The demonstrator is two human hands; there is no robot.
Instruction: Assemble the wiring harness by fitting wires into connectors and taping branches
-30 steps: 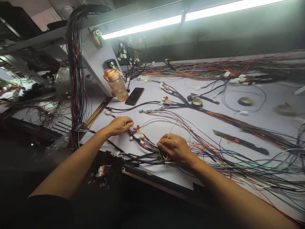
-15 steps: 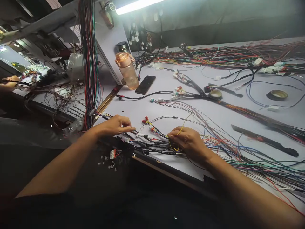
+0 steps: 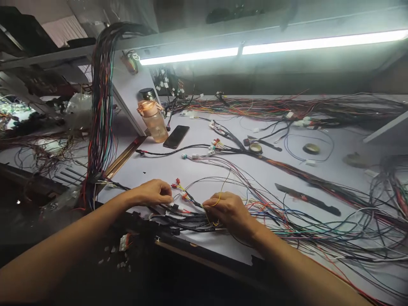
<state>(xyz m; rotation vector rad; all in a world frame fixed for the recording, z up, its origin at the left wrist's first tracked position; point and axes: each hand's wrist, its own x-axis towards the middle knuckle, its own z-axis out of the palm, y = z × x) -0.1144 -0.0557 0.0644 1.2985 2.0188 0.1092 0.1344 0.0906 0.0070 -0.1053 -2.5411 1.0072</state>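
Note:
My right hand [image 3: 228,212] pinches a thin yellow wire [image 3: 224,187] between thumb and fingers, at the end of a black-sleeved branch. The wire loops up over my fingers and down below them. My left hand [image 3: 153,193] hovers over the left part of the black wire harness [image 3: 188,223], thumb and bent fingers apart with nothing visible between them. Just beyond its fingertips lie red connectors [image 3: 176,183] on yellow wires and an orange-and-white connector [image 3: 185,195]. A white connector [image 3: 125,242] with orange wires hangs at the table's front edge.
A water bottle [image 3: 153,121] and a phone [image 3: 176,136] stand and lie at the back left. Tape rolls [image 3: 255,148] and a dark blade-like tool [image 3: 307,199] lie to the right. A thick wire bundle [image 3: 101,114] hangs at left; a lamp [image 3: 318,42] shines above.
The camera view has swung right and up, so the scene sits further left and lower. My left hand has moved slightly towards the red connectors; my right hand keeps its pinch on the yellow wire.

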